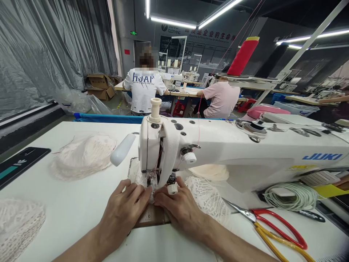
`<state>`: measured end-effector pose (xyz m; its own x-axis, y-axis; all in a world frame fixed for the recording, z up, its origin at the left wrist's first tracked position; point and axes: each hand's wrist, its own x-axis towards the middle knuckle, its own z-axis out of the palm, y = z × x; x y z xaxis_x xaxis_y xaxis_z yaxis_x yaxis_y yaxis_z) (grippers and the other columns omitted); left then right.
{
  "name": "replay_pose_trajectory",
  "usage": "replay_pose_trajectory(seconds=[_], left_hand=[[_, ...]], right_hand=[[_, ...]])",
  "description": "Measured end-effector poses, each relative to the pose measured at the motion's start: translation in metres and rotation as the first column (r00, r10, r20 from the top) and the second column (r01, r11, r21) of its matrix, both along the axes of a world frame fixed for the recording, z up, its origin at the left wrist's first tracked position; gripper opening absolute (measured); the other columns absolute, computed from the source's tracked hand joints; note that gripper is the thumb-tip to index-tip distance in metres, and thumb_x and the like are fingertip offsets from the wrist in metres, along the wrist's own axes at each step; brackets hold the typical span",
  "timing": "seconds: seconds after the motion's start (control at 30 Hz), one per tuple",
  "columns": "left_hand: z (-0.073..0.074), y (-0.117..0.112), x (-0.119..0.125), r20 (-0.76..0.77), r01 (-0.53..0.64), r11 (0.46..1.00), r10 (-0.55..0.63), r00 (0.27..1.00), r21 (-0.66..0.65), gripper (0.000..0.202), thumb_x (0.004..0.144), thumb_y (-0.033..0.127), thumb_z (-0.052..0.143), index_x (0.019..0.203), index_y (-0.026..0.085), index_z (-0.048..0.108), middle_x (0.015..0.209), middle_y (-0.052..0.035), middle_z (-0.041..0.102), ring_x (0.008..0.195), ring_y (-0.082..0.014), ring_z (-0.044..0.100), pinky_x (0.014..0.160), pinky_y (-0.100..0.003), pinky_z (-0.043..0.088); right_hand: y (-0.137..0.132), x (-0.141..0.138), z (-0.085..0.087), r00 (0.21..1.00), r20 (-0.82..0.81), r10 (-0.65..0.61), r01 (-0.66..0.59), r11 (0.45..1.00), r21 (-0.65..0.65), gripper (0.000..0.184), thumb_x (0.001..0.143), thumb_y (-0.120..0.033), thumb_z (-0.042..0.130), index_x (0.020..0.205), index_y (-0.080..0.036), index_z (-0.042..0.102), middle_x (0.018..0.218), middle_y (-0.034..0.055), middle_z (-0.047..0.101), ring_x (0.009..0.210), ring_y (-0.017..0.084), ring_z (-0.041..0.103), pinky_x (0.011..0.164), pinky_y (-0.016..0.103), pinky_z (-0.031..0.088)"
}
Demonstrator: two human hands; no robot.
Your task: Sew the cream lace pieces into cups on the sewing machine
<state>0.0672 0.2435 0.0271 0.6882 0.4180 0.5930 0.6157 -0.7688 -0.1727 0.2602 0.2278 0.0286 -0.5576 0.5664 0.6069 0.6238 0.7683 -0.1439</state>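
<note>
Under the needle of a white sewing machine [218,140] lies white lace fabric [207,196], bunched at the presser foot [148,181] and spreading to the right. My left hand [127,203] pinches the lace just left of the foot, fingers curled. On the other side, my right hand [181,205] has its fingers closed on the same lace close to the foot, partly behind the machine's thread tension knob [172,185]. Both hands rest on the metal needle plate [154,215]. The fingertips and the edge between them are partly hidden.
Scissors [253,216] with red and yellow handles lie at right, beside a coil of pale green cord [290,196]. Lace pieces [84,156] are stacked at left, near a dark phone-like slab [23,165]. A red thread cone [243,56] stands above; two people sit ahead.
</note>
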Motion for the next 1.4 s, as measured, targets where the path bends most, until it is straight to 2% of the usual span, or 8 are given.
replay_pose_trajectory(seconds=[0.13,0.3,0.5,0.63,0.77,0.93,1.2,1.4], left_hand=[[0.0,0.003,0.0,0.009,-0.017,0.998,0.016,1.0,0.065,0.023,0.085,-0.003,0.041,0.088,0.007,0.062,0.068,-0.0054,0.058,0.063,-0.0171,0.052,0.073,-0.037,0.04],[0.003,-0.004,-0.005,0.023,-0.017,1.0,0.017,1.0,-0.024,0.034,0.084,-0.006,0.034,0.066,0.012,0.057,0.068,-0.0056,0.058,0.064,-0.0161,0.052,0.073,-0.036,0.038],[0.004,-0.01,-0.007,0.092,0.035,0.987,-0.02,0.996,-0.157,0.029,0.09,0.004,0.035,0.103,0.011,0.06,0.09,-0.0074,0.064,0.08,-0.0174,0.057,0.078,-0.039,0.034],[-0.002,-0.007,-0.01,0.074,0.047,0.986,-0.035,0.997,-0.161,0.03,0.092,0.003,0.033,0.096,0.013,0.061,0.082,-0.0054,0.064,0.077,-0.0168,0.057,0.074,-0.037,0.034],[-0.005,-0.006,-0.012,0.09,0.095,0.985,-0.083,0.993,-0.141,0.028,0.094,0.004,0.034,0.092,0.012,0.061,0.095,-0.008,0.065,0.089,-0.0173,0.058,0.081,-0.038,0.035],[-0.001,-0.006,-0.011,0.043,0.093,0.99,-0.089,0.995,-0.109,0.034,0.095,0.004,0.029,0.09,0.015,0.06,0.094,-0.0061,0.066,0.083,-0.0164,0.058,0.081,-0.038,0.035],[0.003,-0.005,-0.009,0.016,0.071,0.992,-0.07,0.997,-0.108,0.036,0.089,-0.003,0.029,0.09,0.017,0.059,0.093,-0.0047,0.065,0.083,-0.0171,0.058,0.079,-0.039,0.035],[-0.005,0.0,-0.013,0.094,0.049,0.988,-0.036,0.995,-0.148,0.034,0.084,-0.002,0.034,0.1,0.014,0.059,0.093,-0.0064,0.066,0.085,-0.018,0.059,0.086,-0.041,0.034]], right_hand=[[0.001,-0.002,-0.001,0.999,-0.012,-0.049,0.05,0.999,0.006,0.02,0.089,-0.01,0.04,0.079,-0.016,0.057,0.06,-0.0007,0.057,0.06,0.014,0.049,0.076,0.032,0.03],[0.0,-0.001,0.003,1.0,0.01,-0.013,0.013,0.999,0.04,0.023,0.091,-0.01,0.038,0.078,-0.016,0.055,0.062,-0.0013,0.058,0.057,0.012,0.046,0.076,0.031,0.029],[0.001,0.001,0.008,0.997,0.066,0.047,-0.051,0.997,0.059,0.024,0.092,-0.008,0.038,0.076,-0.016,0.054,0.06,-0.0022,0.057,0.054,0.011,0.041,0.077,0.031,0.028],[0.0,0.001,0.009,0.994,0.093,0.058,-0.064,0.996,0.065,0.026,0.093,-0.008,0.037,0.073,-0.015,0.053,0.063,-0.001,0.059,0.054,0.011,0.04,0.078,0.033,0.028],[-0.002,0.0,0.011,0.994,0.099,0.057,-0.061,0.998,0.036,0.03,0.094,-0.006,0.033,0.075,-0.015,0.054,0.066,-0.0003,0.06,0.054,0.011,0.04,0.078,0.033,0.028],[-0.003,0.0,0.011,0.992,0.115,0.046,-0.051,0.998,0.042,0.032,0.096,-0.01,0.031,0.075,-0.016,0.054,0.066,-0.0005,0.06,0.053,0.011,0.04,0.078,0.033,0.029],[-0.002,-0.001,0.009,0.988,0.156,0.004,-0.016,0.997,0.075,0.027,0.095,-0.011,0.038,0.072,-0.016,0.052,0.066,-0.0002,0.059,0.059,0.012,0.045,0.079,0.034,0.03],[-0.003,-0.001,0.008,0.985,0.162,-0.065,0.056,0.997,0.058,0.021,0.093,-0.019,0.05,0.073,-0.016,0.054,0.068,0.0008,0.062,0.067,0.014,0.052,0.086,0.038,0.03]])
